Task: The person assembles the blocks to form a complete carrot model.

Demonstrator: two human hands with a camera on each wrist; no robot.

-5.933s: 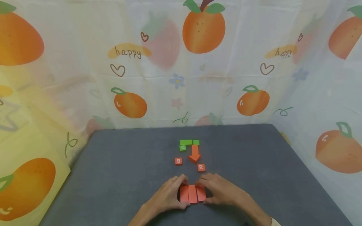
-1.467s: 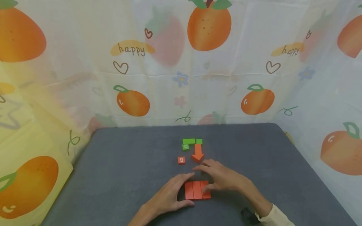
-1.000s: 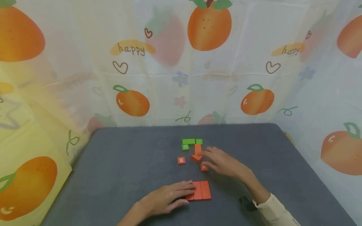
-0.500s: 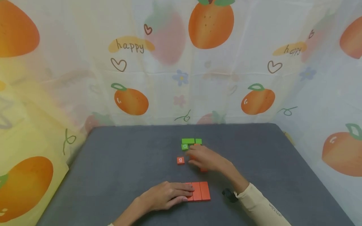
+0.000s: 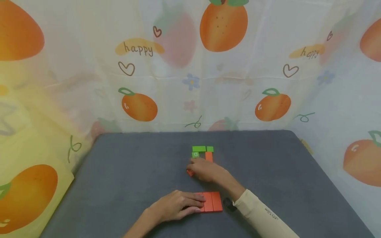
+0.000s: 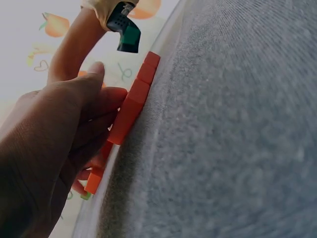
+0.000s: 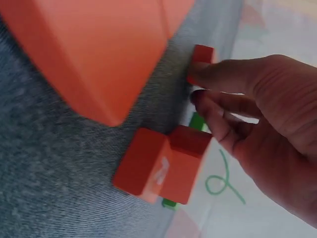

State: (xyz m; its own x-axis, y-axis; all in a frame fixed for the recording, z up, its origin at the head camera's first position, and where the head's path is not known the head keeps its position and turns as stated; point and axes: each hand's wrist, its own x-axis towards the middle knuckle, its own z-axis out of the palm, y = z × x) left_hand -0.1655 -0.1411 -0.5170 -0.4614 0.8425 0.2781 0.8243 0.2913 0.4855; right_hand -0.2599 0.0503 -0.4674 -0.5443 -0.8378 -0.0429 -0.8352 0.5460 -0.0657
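The left hand [image 5: 175, 205] lies with extended fingers over the left side of three red slabs [image 5: 216, 201] set side by side; in the left wrist view it touches the slabs [image 6: 131, 109] at their edge. Farther back, the right hand [image 5: 208, 170] pinches a small red letter block [image 5: 190, 172]. The right wrist view shows thumb and fingers of that hand [image 7: 247, 99] at the block [image 7: 203, 53]. Partly under the right hand is an orange arrow [image 5: 209, 156]; a red lettered block [image 7: 141, 161] stands against it in the right wrist view.
Behind the right hand lie a long green block [image 5: 198, 148], a small green block [image 5: 210, 149] and a green lettered block [image 5: 195, 154]. A printed cloth [image 5: 166, 99] hangs behind the grey table [image 5: 125, 165]. A black device [image 5: 229, 204] sits at the right wrist.
The right hand has moved from the slabs, past the arrow, leftward to the small red block, which it now pinches and has tilted. The left hand has come to rest on the slabs, now pushed together.
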